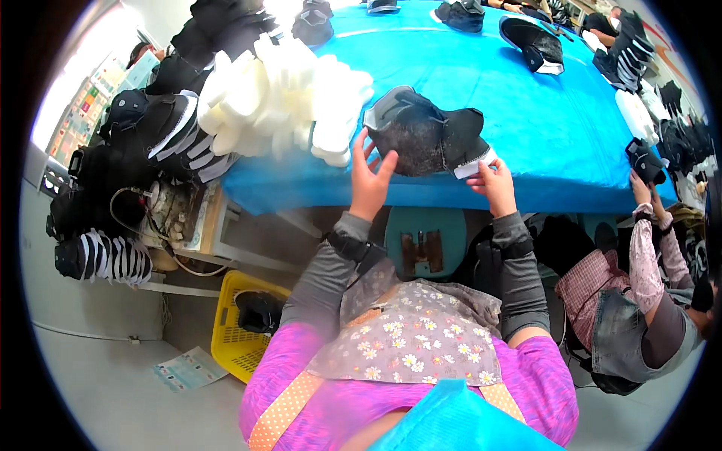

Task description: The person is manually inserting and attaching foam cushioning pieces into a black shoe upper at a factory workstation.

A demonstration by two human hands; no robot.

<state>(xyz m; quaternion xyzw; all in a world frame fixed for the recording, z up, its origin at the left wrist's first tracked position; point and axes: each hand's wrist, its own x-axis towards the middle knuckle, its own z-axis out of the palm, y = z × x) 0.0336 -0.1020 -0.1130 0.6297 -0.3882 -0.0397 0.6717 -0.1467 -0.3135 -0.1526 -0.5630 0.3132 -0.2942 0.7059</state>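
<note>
Black cap [421,139]: one, at the bench's [481,75] near edge. Left hand [370,182]: thumb and fingers spread at its side, seemingly to steady it; whether the grip closes, cannot tell. Right hand [495,188]: grip pinching its white edging, apparently for control. White padded pieces [263,101]: heaped left, presumably within reach.

From where I stand, the blue table [429,68] carries white pads [259,105] heaped at nine o'clock, a cap [460,15] at twelve, another cap [543,51] at two.
</note>
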